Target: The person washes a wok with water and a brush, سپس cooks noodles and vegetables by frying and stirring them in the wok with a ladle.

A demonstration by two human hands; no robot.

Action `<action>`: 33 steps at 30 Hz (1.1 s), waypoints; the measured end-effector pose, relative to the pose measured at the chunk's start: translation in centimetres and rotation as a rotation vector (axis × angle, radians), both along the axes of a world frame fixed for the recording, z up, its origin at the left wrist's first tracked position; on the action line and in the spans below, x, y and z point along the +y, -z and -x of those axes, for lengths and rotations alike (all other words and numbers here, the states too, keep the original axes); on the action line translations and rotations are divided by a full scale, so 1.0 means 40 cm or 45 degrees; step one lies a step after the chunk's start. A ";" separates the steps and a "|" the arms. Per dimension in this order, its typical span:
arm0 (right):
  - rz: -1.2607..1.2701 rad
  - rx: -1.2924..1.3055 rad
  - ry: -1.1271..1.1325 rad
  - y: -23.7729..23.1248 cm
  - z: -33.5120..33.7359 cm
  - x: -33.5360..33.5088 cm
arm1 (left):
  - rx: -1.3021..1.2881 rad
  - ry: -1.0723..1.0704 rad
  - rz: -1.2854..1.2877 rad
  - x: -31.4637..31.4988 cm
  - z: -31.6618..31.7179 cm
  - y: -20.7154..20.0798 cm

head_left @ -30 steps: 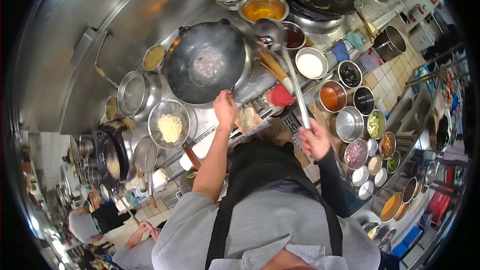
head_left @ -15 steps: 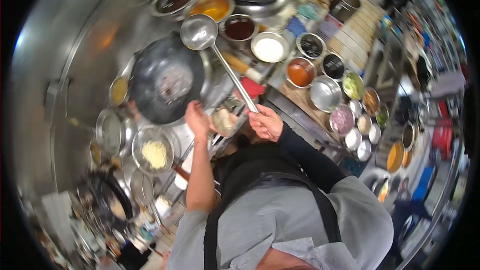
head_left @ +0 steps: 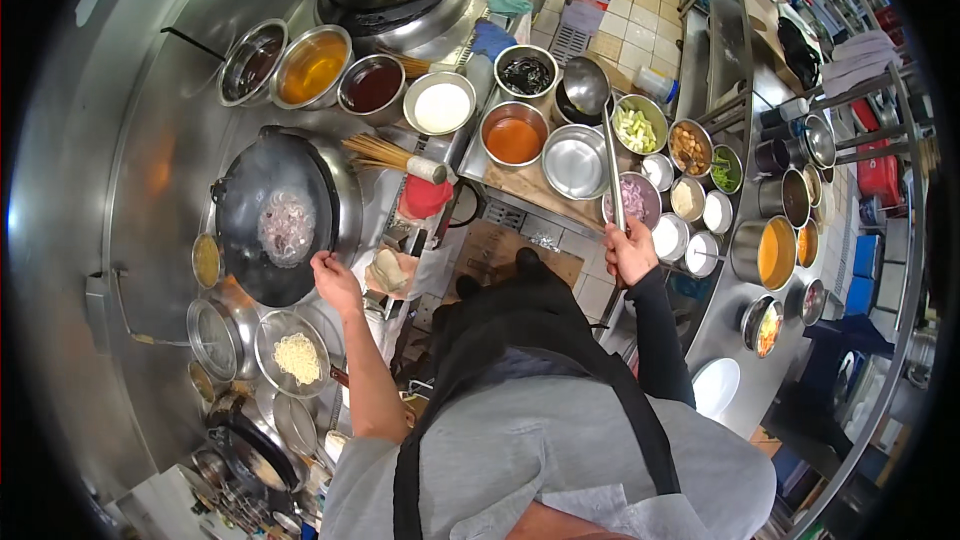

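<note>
My left hand point(head_left: 338, 285) is closed at the near right rim of a black wok point(head_left: 238, 230), its fingertips partly hidden. Pale, wet pieces of food point(head_left: 286, 227) lie in the middle of the wok. My right hand point(head_left: 631, 252) grips the lower end of a long metal ladle point(head_left: 612, 160). The ladle's bowl is above the pots on my right, partly covering a dark one. Around it stand a pot of black strips point(head_left: 526, 73), a pot of chopped green vegetable point(head_left: 637, 128), a pot of orange sauce point(head_left: 514, 135) and a pot of chopped purple onion point(head_left: 648, 198).
Sauce pots, one holding yellow oil point(head_left: 310, 65), stand behind the wok. A bamboo brush point(head_left: 395, 157) and a red cloth point(head_left: 425, 196) lie right of it. A strainer with noodles point(head_left: 297, 358) sits nearer me. Another counter point(head_left: 690, 325) with pots runs along my right.
My right hand has carried the ladle rightward, from near the sauce pots to above the ingredient pots. The view has turned rightward. My left hand remains by the wok's rim.
</note>
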State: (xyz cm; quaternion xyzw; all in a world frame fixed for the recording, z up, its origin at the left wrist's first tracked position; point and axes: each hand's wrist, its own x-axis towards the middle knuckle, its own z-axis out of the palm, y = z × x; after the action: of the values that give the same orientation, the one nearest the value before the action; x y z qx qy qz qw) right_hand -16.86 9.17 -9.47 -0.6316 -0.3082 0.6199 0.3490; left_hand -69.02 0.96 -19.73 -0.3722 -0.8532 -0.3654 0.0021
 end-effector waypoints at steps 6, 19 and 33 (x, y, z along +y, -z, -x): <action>-0.053 -0.376 -0.145 0.046 -0.086 0.062 | 0.078 -0.097 0.099 0.014 -0.019 -0.009; 0.150 0.434 -0.005 -0.014 -0.185 0.060 | 0.095 -0.149 0.133 0.015 -0.015 0.001; 0.098 0.472 0.095 0.008 -0.157 0.009 | 0.003 -0.067 0.086 -0.009 0.002 -0.005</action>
State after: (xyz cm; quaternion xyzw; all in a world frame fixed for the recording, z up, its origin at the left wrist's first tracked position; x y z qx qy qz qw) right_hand -10.56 9.52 -9.80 -0.5305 -0.1911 0.7236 0.3981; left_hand -69.11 0.58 -19.52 -0.3499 -0.8746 -0.3356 0.0000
